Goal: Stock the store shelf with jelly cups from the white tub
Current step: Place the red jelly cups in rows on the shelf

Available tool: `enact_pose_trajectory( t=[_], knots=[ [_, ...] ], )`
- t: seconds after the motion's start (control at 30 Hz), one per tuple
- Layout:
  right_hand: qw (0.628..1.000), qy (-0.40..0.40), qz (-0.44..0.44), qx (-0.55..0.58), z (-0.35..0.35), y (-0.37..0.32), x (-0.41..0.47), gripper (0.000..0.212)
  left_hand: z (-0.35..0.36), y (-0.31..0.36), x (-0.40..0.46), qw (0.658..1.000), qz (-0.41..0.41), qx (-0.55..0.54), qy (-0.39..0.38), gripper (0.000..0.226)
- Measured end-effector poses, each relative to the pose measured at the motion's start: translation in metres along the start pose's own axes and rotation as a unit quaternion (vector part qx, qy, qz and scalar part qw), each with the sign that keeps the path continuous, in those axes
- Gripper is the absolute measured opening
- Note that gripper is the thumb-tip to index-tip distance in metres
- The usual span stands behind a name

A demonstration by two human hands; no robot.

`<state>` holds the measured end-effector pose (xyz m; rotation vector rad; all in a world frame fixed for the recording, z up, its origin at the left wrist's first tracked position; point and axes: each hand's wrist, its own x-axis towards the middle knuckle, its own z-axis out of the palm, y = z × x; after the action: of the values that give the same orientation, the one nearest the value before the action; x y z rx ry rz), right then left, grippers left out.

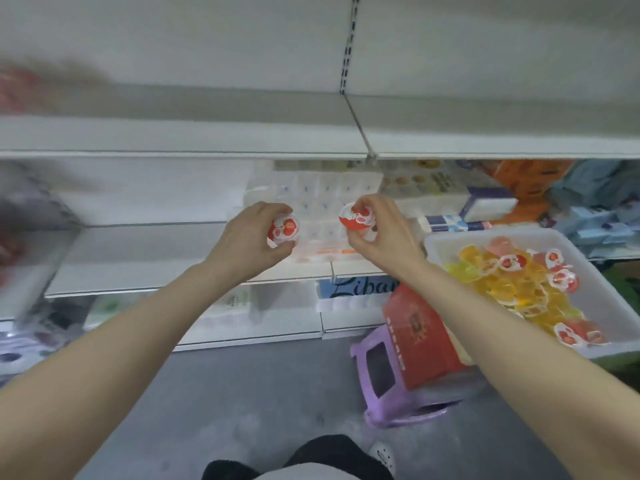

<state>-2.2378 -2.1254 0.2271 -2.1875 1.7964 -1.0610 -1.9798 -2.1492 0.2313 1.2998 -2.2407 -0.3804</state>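
My left hand (pixel 252 233) grips a jelly cup (pixel 284 230) with a red-and-white lid, held out in front of the white store shelf (pixel 180 142). My right hand (pixel 381 226) pinches a second jelly cup (pixel 358 218) with the same red lid, tilted to the left. The two cups hang side by side in mid-air, a little apart. At the right stands the white tub (pixel 450 242), holding several yellow, orange and red jelly cups (pixel 512 282).
The tub rests on a red box (pixel 419 341) atop a purple plastic stool (pixel 381 375). Lower shelves (pixel 145 271) hold white tissue packs (pixel 325 199) and other packaged goods. Blurred red items show at far left. Grey floor lies below.
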Motion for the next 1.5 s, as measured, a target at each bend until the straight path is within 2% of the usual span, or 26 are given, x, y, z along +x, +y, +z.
enact_pose_trajectory(
  t=[0.27,0.43,0.77,1.03,1.23,1.5],
  knots=[
    [0.994,-0.047,-0.092,0.033,0.070,-0.106,0.061,0.031,-0.092,-0.080,-0.051,0.993,-0.065,0.066,0.072,0.052],
    [0.980,-0.075,-0.171,0.073,0.120,-0.175,0.114,0.028,-0.151,-0.129,-0.075,0.977,-0.124,0.112,0.131,0.053],
    [0.954,-0.106,-0.257,0.114,0.211,-0.278,0.234,0.025,-0.226,-0.224,-0.067,0.946,-0.204,0.177,0.181,0.054],
    [0.954,-0.133,-0.245,0.115,0.273,-0.297,0.327,0.029,-0.266,-0.297,-0.006,0.924,-0.253,0.192,0.213,0.052],
    [0.958,-0.147,-0.229,0.094,0.301,-0.290,0.370,0.029,-0.276,-0.338,0.034,0.903,-0.295,0.236,0.202,0.049],
    [0.960,-0.186,-0.185,0.094,0.332,-0.282,0.403,0.029,-0.275,-0.370,0.057,0.905,-0.307,0.234,0.178,0.042]
  ],
)
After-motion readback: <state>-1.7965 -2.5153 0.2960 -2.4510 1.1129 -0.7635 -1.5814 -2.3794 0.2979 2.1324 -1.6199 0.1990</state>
